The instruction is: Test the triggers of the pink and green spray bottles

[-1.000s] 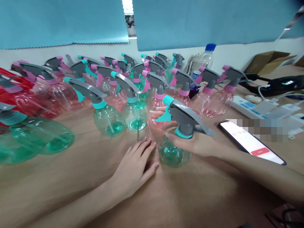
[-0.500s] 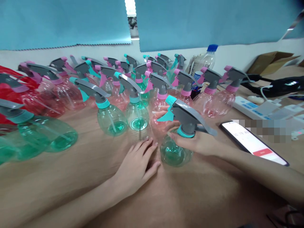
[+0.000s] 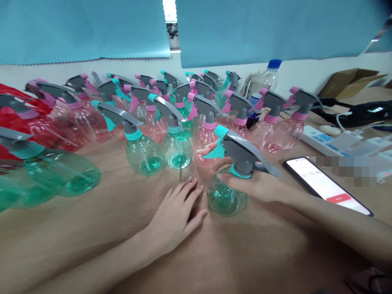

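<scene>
My right hand (image 3: 259,185) is wrapped round the neck of a green spray bottle (image 3: 228,200) with a grey and turquoise trigger head. Its thumb lies across the front below the turquoise collar, while some fingers are partly hidden behind the bottle. That bottle stands upright on the brown table (image 3: 183,265), with green liquid showing low inside. Just to its left, my left hand (image 3: 176,214) rests palm down on the tabletop, fingers stretched out, holding nothing. Beyond the left fingertips stand two more green spray bottles (image 3: 145,157), nearest to that hand.
Several pink spray bottles (image 3: 274,136) crowd the back, mixed with green ones. More green bottles (image 3: 70,173) stand at the left by a red bag (image 3: 10,151). On the right are a lit phone (image 3: 327,183), a power strip (image 3: 321,139), a blue-capped bottle (image 3: 269,77) and a cardboard box (image 3: 349,83).
</scene>
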### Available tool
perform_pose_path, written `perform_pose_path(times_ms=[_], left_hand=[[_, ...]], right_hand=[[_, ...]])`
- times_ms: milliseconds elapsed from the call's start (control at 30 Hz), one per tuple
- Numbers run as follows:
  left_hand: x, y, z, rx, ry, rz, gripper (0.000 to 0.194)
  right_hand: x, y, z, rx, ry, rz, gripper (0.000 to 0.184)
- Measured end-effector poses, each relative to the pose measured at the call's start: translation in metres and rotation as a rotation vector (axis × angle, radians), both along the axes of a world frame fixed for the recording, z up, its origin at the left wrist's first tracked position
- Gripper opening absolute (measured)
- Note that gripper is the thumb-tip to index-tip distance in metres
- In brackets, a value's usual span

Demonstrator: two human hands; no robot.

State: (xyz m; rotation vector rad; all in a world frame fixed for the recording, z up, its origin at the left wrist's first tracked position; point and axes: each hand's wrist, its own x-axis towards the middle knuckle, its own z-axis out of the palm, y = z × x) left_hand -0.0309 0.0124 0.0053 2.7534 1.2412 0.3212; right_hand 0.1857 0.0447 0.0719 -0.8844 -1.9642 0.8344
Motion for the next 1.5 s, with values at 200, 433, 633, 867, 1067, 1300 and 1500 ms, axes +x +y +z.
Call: perform_pose_path(times_ms=[200, 433, 633, 867, 1067, 1300, 1500], left_hand=[[-0.001, -0.001, -0.002, 0.011, -0.007, 0.003, 0.046], [-0.002, 0.0, -0.002, 0.017, -0.017, -0.004, 0.045], [-0.002, 0.0, -0.003, 0.017, -0.011, -0.009, 0.046], [-0.001, 0.0, -0.002, 0.012, 0.001, -0.003, 0.044], [-0.001, 0.001, -0.002, 0.015, 0.006, 0.003, 0.044], [-0.001, 0.0, -0.001, 0.017, 0.007, -0.002, 0.045], [-0.002, 0.0, -0.003, 0.029, -0.004, 0.001, 0.044]], right_hand=[[-0.003, -0.002, 0.008, -0.038, 0.045, -0.016, 0.019], [-0.005, -0.006, 0.014, -0.048, 0.1, -0.009, 0.021], [-0.005, -0.006, 0.015, -0.005, 0.049, -0.037, 0.018], [-0.001, -0.002, 0.001, 0.025, 0.01, 0.01, 0.022], [-0.003, -0.001, 0.003, 0.052, -0.028, -0.027, 0.02], [-0.002, -0.003, 0.001, 0.047, -0.004, -0.021, 0.017], [-0.001, -0.002, -0.002, 0.01, -0.013, -0.034, 0.012]])
